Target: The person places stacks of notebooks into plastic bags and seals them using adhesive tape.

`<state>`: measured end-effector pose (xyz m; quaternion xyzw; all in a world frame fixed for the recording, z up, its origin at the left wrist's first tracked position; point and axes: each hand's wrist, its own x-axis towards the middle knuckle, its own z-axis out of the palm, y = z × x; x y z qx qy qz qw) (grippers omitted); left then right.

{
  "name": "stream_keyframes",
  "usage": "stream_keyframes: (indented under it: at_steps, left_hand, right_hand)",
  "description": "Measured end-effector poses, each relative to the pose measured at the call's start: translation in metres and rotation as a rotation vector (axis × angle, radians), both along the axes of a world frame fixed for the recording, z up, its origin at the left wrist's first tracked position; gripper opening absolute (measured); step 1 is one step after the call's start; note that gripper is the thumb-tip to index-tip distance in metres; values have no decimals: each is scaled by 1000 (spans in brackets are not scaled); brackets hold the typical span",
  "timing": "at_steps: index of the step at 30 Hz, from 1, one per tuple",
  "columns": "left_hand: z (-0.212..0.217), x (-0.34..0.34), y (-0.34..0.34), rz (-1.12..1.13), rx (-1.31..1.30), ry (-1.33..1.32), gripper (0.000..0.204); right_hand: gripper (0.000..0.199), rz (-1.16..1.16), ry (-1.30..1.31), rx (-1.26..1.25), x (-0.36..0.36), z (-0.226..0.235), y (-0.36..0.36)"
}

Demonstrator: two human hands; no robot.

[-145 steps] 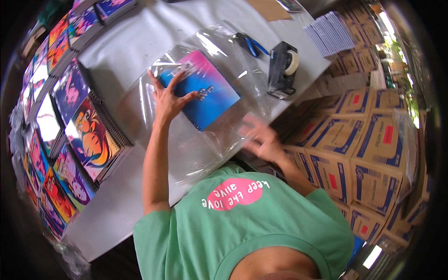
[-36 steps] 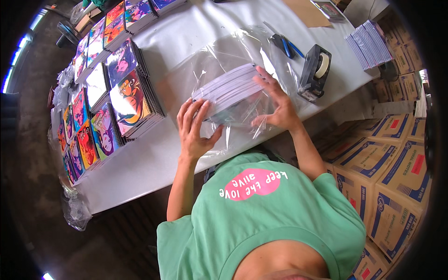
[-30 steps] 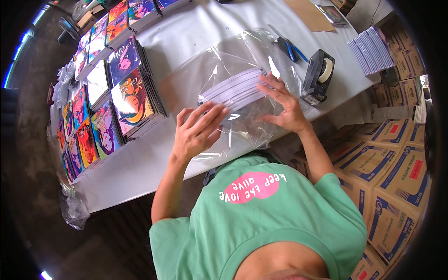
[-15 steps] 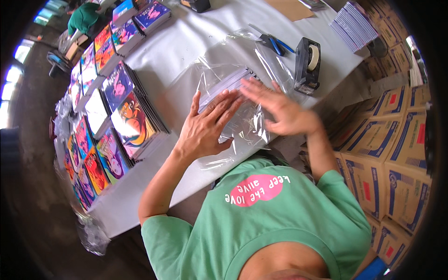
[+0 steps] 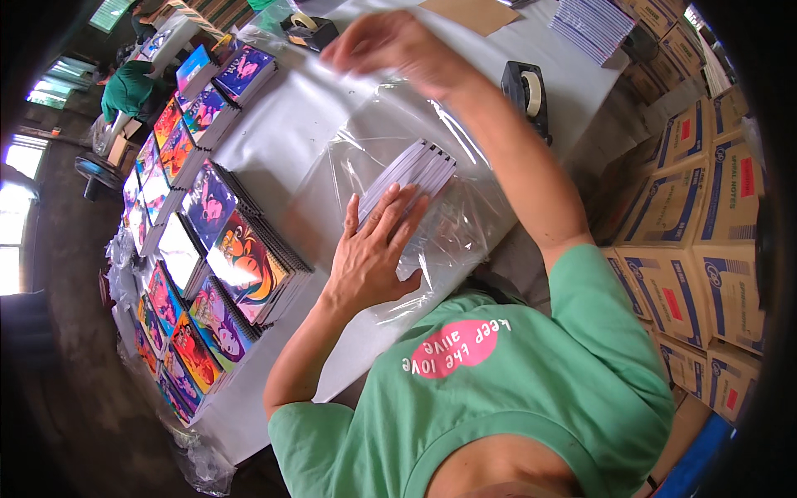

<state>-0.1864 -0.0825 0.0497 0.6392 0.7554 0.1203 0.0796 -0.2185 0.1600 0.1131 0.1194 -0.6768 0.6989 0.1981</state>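
My left hand [image 5: 375, 249] lies with fingers spread on a small stack of spiral-bound notebooks [image 5: 411, 172], page edges facing up. Clear plastic film [image 5: 340, 170] surrounds the stack on the white table; which layers cover it is hard to tell. My right hand [image 5: 390, 51] is raised toward the far side of the table, its fingers bent and smeared by motion. Whether anything is between those fingers cannot be made out. Past my right forearm stands a black tape dispenser [image 5: 525, 95].
Stacked notebooks with colourful covers [image 5: 241, 266] fill the table's left side. A second tape dispenser [image 5: 309, 31], brown cardboard [image 5: 471, 12] and a notebook pile [image 5: 591, 29] sit farther back. Cartons [image 5: 668, 207] rise at the right. A person in green [image 5: 130, 90] is at far left.
My right hand has left the notebook stack and swung up toward the far side. My left hand stays on the stack. The blue-handled tool is now hidden behind my right arm.
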Motion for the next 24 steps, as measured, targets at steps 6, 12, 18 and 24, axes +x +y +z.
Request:
stream_keyframes:
  at_steps: [6, 12, 18, 24]
  left_hand:
    - [1, -4, 3, 14, 53, -48, 91]
    - [-3, -7, 3, 6, 76, -47, 89]
    - [-2, -8, 2, -2, 90, -27, 89]
    - [-1, -9, 3, -4, 87, -69, 90]
  right_hand:
    - [25, -912, -274, 186, 140, -93, 110]
    - [45, -1078, -1018, -65, 190, -176, 112]
    - [33, -984, -674, -576, 186, -168, 112]
    - [23, -1355, -906, 790, 217, -196, 89]
